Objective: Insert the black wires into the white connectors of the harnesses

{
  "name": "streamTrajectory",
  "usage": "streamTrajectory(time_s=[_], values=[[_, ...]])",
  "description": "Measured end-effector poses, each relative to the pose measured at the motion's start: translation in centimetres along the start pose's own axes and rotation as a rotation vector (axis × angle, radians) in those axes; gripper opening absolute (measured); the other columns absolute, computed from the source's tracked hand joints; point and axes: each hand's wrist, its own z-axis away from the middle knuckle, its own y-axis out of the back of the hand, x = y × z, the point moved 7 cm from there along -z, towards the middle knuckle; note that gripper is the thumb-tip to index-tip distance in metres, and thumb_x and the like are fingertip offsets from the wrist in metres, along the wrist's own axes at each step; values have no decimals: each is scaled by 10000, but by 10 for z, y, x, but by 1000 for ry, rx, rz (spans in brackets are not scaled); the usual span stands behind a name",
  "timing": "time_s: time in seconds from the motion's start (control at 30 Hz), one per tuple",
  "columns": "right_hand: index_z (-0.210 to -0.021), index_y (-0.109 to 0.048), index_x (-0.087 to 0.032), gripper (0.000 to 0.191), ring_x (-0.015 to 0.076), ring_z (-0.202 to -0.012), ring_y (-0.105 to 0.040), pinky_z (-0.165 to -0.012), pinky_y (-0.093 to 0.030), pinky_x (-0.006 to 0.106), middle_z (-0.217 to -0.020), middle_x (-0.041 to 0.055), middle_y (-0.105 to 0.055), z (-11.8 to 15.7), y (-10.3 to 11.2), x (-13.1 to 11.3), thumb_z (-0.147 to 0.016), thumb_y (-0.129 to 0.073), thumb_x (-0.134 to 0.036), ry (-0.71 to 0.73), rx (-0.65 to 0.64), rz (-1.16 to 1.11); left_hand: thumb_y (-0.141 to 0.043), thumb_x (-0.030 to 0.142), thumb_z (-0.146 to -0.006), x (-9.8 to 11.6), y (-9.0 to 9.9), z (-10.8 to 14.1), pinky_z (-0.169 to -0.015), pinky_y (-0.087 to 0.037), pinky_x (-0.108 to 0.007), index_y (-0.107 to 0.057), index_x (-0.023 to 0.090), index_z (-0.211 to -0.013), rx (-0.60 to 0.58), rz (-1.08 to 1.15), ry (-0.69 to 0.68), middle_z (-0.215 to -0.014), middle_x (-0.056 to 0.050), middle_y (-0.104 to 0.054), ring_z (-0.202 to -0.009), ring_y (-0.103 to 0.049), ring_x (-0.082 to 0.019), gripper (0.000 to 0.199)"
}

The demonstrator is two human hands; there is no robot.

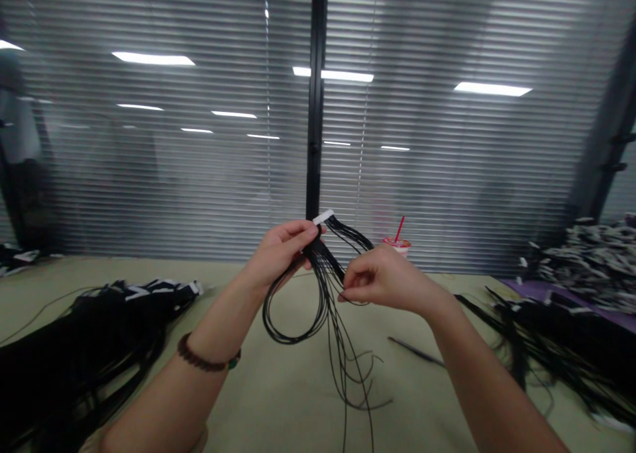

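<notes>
My left hand (285, 248) pinches a black wire harness (325, 271) just below its white connector (324, 217). Part of the harness hangs in a round loop under that hand, and several loose wire ends trail down toward the table. To the right, my right hand (382, 277) has its fingers curled closed on the black wires of the same harness, which run across from the connector. The exact wires between those fingertips are partly hidden. Both hands are held above the table (278, 400).
Piles of black wire harnesses lie at the left (99, 334) and right (561, 340). Farther back on the right is a heap of white-ended wires (596, 261). A thin dark tool (417, 352) rests on the table. A cup with a red straw (397, 242) stands before the glass wall.
</notes>
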Motion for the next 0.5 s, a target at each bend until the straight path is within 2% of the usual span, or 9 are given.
streamTrajectory(time_s=[0.17,0.33,0.5], values=[[-689,-633,-139,176,61,-512,-498,-481,-326,173,-577,-13,-595,3,-5,-3,-790,-516,-223,41,-110,10,-615,250,-740,1,7,-2,-351,-361,-101,-620,119,-784,30,3,-9,-625,9,-573,-439,-472,-33,138],[-793,-622,-131,288,95,-680,-585,-609,-416,200,-743,32,-651,9,-4,-3,-875,-376,-256,-4,-231,-152,-622,245,-732,1,6,0,-343,-351,-105,-618,118,-786,14,-11,15,-643,2,-585,-409,-461,-24,138],[-865,-627,-141,220,118,-709,-597,-630,-441,209,-787,33,-656,15,7,0,-744,-589,-321,-48,-199,-169,-621,244,-730,-1,8,0,-343,-355,-113,-619,123,-782,25,-34,35,-632,5,-580,-398,-458,-25,132]])
